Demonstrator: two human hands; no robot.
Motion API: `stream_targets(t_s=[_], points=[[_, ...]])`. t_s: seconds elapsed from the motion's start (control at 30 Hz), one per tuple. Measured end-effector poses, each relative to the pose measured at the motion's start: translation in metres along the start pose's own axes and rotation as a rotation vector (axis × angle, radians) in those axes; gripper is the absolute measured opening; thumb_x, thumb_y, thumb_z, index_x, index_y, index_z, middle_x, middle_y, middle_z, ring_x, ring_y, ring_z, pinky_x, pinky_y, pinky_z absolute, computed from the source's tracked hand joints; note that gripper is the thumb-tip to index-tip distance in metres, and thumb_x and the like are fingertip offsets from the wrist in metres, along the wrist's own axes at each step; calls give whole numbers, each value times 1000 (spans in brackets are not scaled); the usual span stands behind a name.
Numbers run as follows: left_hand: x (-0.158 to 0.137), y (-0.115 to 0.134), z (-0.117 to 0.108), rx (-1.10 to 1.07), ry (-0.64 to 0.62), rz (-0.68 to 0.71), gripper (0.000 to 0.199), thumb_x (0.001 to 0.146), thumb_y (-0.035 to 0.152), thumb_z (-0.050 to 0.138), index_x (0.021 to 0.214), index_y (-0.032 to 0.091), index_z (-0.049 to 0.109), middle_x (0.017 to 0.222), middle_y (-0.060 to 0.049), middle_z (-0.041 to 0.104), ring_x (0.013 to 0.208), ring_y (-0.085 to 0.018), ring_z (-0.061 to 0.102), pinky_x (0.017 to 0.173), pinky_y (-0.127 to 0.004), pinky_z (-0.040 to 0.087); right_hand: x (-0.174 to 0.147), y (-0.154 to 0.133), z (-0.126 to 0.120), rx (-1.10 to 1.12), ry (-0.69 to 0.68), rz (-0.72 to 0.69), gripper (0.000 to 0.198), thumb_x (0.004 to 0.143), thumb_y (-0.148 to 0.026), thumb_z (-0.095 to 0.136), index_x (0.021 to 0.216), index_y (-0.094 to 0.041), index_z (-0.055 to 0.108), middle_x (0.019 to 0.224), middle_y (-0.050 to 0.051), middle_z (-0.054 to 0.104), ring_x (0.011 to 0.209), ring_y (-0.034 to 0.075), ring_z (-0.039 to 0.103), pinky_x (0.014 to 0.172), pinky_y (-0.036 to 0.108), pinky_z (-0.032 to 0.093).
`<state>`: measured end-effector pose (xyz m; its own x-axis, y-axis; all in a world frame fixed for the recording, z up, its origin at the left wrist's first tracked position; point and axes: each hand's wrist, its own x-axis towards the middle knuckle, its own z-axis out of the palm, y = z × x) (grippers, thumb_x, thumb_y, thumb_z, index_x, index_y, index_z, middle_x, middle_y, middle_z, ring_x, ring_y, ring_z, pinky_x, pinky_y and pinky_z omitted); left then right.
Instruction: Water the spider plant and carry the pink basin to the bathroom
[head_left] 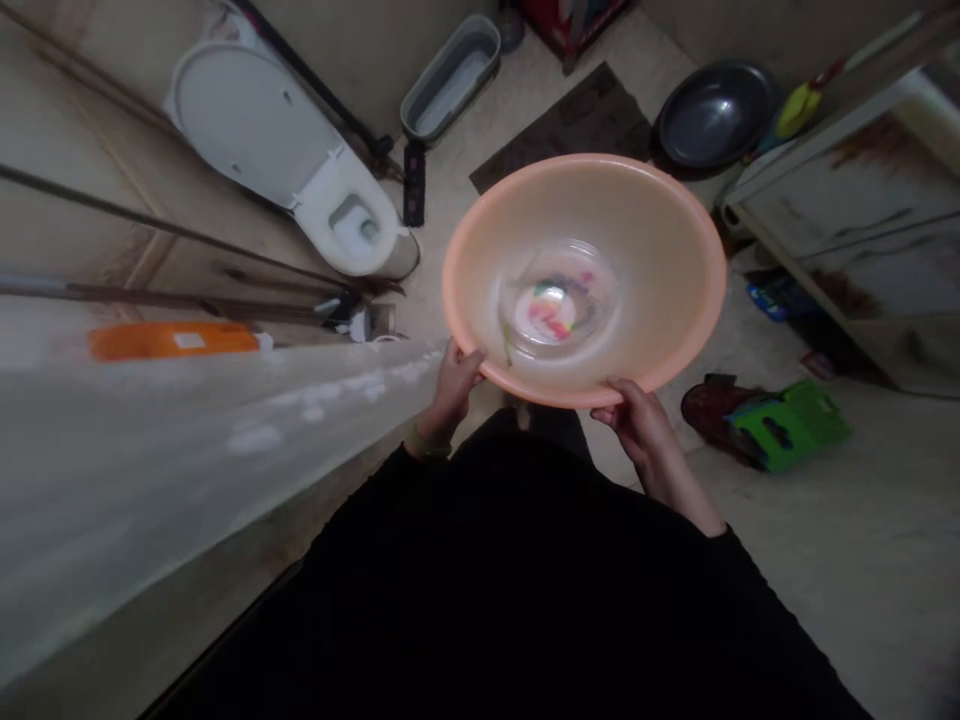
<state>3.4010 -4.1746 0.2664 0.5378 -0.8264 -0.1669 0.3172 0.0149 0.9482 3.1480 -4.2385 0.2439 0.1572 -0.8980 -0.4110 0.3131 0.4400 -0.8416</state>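
A large peach-coloured plastic basin (652, 250) is held up in front of my body, its open top facing me. A printed pattern in pink and green shows on its bottom, and a thin greenish strand lies inside near the left. My left hand (454, 385) grips the near rim at the left, thumb over the edge. At the near right, my right hand (636, 420) is closed on the same rim, thumb on top. The fingers under the basin are partly hidden.
A toilet (345, 215) with its lid up stands at the left, near a grey oblong tub (450, 80). A dark basin (716, 115), a cabinet (847, 220) and a green box (787, 425) are at the right. A pale curtain (225, 470) hangs at my left.
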Motion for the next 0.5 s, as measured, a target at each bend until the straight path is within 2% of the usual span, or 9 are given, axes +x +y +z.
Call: stream_targets(t_s=[0.17,0.37,0.5], points=[[67,32,57,-38,8,-13,55,71,39,87,118,20,69,121,-9,75,110,-26,71,92,-39,65,70,-83,26,-69,-6,27,39,63,-34,82,96,-21,65,77,-1,69,62,12,63,49,21,54],[154,80,133,-42,156,-93,46,78,32,78,121,20,69,129,-10,76,113,-24,71,86,-31,64,169,-192,63,-151,1,141,29,68,-27,76,93,-21,63,74,-1,68,61,13,61,48,21,53],[209,106,179,-95,137,-129,49,81,36,79,127,23,66,133,-10,75,113,-25,73,82,-31,64,229,-264,86,-206,-12,169,28,69,-25,75,95,-20,65,75,0,67,62,14,64,49,22,55]])
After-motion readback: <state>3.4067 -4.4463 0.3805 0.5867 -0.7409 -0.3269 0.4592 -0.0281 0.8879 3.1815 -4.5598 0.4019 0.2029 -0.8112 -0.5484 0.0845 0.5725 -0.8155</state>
